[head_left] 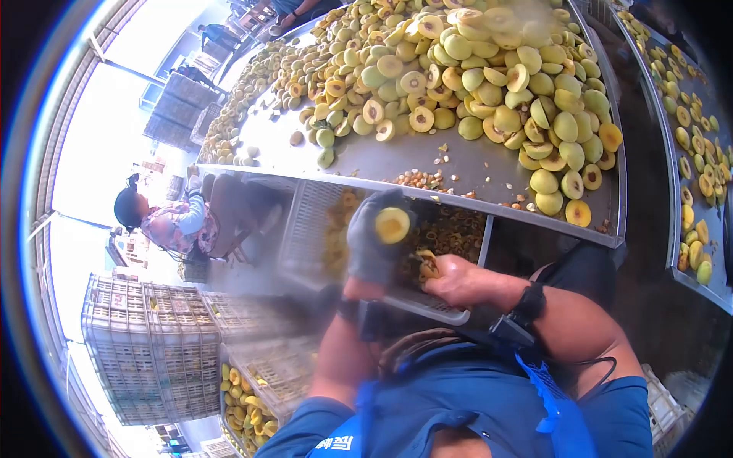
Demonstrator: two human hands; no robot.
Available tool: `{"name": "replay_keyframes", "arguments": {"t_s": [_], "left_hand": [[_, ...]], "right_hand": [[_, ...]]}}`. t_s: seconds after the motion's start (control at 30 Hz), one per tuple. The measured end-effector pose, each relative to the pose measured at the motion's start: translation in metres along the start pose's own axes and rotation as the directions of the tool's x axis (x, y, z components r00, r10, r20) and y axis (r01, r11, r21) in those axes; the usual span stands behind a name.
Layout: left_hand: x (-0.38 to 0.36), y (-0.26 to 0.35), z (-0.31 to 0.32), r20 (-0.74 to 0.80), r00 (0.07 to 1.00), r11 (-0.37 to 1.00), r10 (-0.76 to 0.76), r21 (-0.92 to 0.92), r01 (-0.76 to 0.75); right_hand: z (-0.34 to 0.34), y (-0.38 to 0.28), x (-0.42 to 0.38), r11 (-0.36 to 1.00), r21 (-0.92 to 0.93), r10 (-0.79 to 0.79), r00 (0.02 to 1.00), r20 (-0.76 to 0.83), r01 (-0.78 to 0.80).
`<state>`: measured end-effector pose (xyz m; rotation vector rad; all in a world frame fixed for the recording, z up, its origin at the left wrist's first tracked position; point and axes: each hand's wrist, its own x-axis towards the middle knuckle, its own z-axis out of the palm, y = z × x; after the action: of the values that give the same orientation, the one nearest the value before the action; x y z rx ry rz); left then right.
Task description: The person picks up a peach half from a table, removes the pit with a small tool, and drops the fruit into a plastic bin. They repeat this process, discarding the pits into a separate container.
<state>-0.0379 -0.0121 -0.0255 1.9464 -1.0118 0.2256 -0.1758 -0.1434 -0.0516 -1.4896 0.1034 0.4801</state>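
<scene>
My left hand, in a grey glove, holds a halved yellow peach with its cut face up. It is above a plastic crate at the table edge. My bare right hand is just to the right of it, fingers closed at the crate's side. At its fingertips is something small and yellowish-brown that I cannot make out. Inside the crate lie several peach pieces, partly hidden by my hands. Beyond them, a metal table carries a large heap of halved peaches.
Loose pits lie near the table's raised front edge. A second table with peach halves stands at the right. Stacked crates rise at the lower left, beside a crate of peach halves. Another person sits at the left.
</scene>
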Motion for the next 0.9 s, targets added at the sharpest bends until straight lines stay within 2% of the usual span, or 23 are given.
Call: {"name": "replay_keyframes", "arguments": {"t_s": [0.03,0.07,0.1,0.13,0.17,0.2,0.23,0.27,0.3,0.37,0.43,0.5,0.57,0.6,0.63,0.7,0.77,0.8,0.9], "left_hand": [[0.001,-0.008,-0.007,0.022,0.988,0.97,0.151,0.191,-0.152],[-0.004,-0.028,-0.017,0.01,0.992,0.971,0.129,0.2,-0.129],[-0.009,-0.049,-0.027,-0.002,0.994,0.972,0.108,0.208,-0.105],[-0.014,-0.069,-0.034,-0.06,0.863,0.775,-0.502,-0.474,0.418],[-0.009,-0.069,-0.049,-0.107,0.804,0.746,-0.585,-0.461,0.481],[-0.004,-0.085,-0.065,-0.162,0.885,0.899,-0.438,-0.048,0.436],[0.0,-0.129,-0.072,-0.274,0.804,0.847,-0.527,-0.096,0.523],[0.008,-0.159,-0.079,-0.318,0.864,0.893,-0.389,0.098,0.438],[0.03,-0.136,-0.074,-0.292,0.865,0.912,-0.408,-0.086,0.401],[0.075,-0.105,-0.049,-0.256,0.891,0.927,-0.376,-0.111,0.359],[0.12,-0.04,-0.006,-0.171,0.932,0.942,-0.32,-0.159,0.294],[0.161,-0.022,0.035,-0.043,0.987,0.982,-0.158,-0.113,0.152],[0.202,0.016,0.072,0.034,0.997,0.994,-0.064,-0.088,0.067],[0.225,0.032,0.087,0.055,0.998,1.0,0.005,-0.002,-0.005],[0.247,0.042,0.1,0.078,0.995,0.994,0.069,0.084,-0.076],[0.294,0.04,0.13,0.08,0.986,0.984,0.145,0.095,-0.152],[0.34,0.033,0.157,0.126,0.984,0.984,0.123,0.109,-0.137],[0.362,0.029,0.168,0.169,0.984,0.989,0.064,0.119,-0.084],[0.396,0.026,0.186,0.331,0.944,0.986,0.012,0.155,-0.067]], "right_hand": [[0.002,-0.002,0.0,0.992,-0.069,0.106,0.994,-0.004,-0.106],[0.002,-0.003,-0.003,0.967,-0.137,0.212,0.977,-0.022,-0.213],[0.003,-0.006,-0.012,0.99,-0.129,0.063,0.998,-0.023,-0.066],[0.001,0.004,-0.008,0.988,-0.146,0.037,0.999,-0.03,-0.04],[-0.003,0.013,-0.004,0.987,-0.163,0.01,0.999,-0.042,-0.017],[-0.007,0.011,-0.007,0.983,-0.185,-0.017,0.997,-0.069,0.004],[-0.01,0.008,-0.008,0.977,-0.21,-0.049,0.994,-0.095,0.028],[-0.011,0.011,-0.005,0.967,-0.241,-0.097,0.994,-0.049,0.083],[-0.008,0.024,0.002,0.938,-0.323,-0.167,0.981,-0.099,0.127],[-0.014,0.022,0.002,0.967,-0.254,-0.044,0.993,-0.112,0.014],[-0.008,0.04,0.022,0.898,-0.392,-0.224,0.974,-0.023,0.197],[-0.012,0.028,0.01,0.931,-0.338,-0.181,0.979,-0.096,0.139],[-0.012,0.034,0.012,0.945,-0.319,-0.133,0.977,-0.165,0.075],[-0.014,0.033,0.01,0.926,-0.347,-0.19,0.978,-0.086,0.149],[-0.012,0.027,0.007,0.92,-0.363,-0.203,0.973,-0.108,0.151],[-0.016,0.011,-0.002,0.922,-0.372,-0.17,0.975,-0.146,0.105],[-0.02,-0.005,-0.008,0.927,-0.361,-0.181,0.962,-0.204,0.098],[-0.021,-0.008,-0.008,0.927,-0.359,-0.196,0.955,-0.222,0.107],[-0.026,-0.008,-0.005,0.921,-0.367,-0.23,0.942,-0.246,0.13]]}}
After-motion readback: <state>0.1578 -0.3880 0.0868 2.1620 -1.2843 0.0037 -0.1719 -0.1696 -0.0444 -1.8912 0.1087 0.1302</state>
